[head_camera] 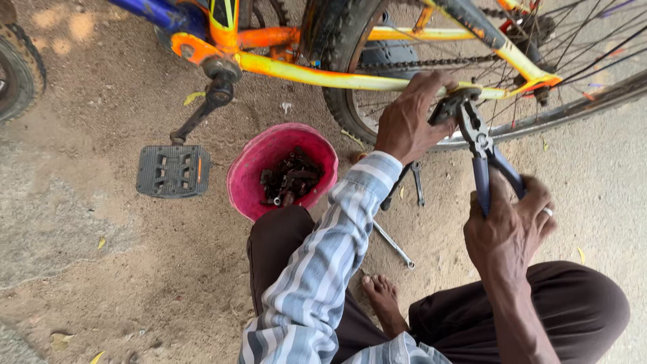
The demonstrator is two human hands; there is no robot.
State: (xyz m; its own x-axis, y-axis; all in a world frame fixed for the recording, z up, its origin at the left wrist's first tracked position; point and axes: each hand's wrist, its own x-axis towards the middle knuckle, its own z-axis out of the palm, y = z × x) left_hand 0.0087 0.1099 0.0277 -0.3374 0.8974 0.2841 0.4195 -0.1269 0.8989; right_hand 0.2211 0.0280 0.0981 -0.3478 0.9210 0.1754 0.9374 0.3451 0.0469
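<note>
Fingers [431, 91] of the left hand [408, 121] are clenched over the yellow chainstay [337, 79] of the bike, right where the pliers [482, 152] bite, and a small dark part sits under them, too hidden to name. Right hand [509, 229], ring on one finger, is grasping the blue handles of the pliers, squeezing them from below. The plier jaws stand just beside the left fingers, touching the frame near the rear wheel [377, 114].

Left of the fingers, a pink bowl [253, 172] sits on the sandy ground [101, 269], loaded with dark metal bits. Further left again, the pedal [173, 170] hangs off its crank [202, 114], close above the ground. Below the left fingers, a spanner [394, 246] lies in the dirt, and another tool [418, 183] lies partly behind the striped sleeve [323, 269]. Near that spanner, a bare foot [384, 296] rests on the ground between the dark-trousered knees. Far off at the left edge, a second tyre [20, 67] peeks in.
</note>
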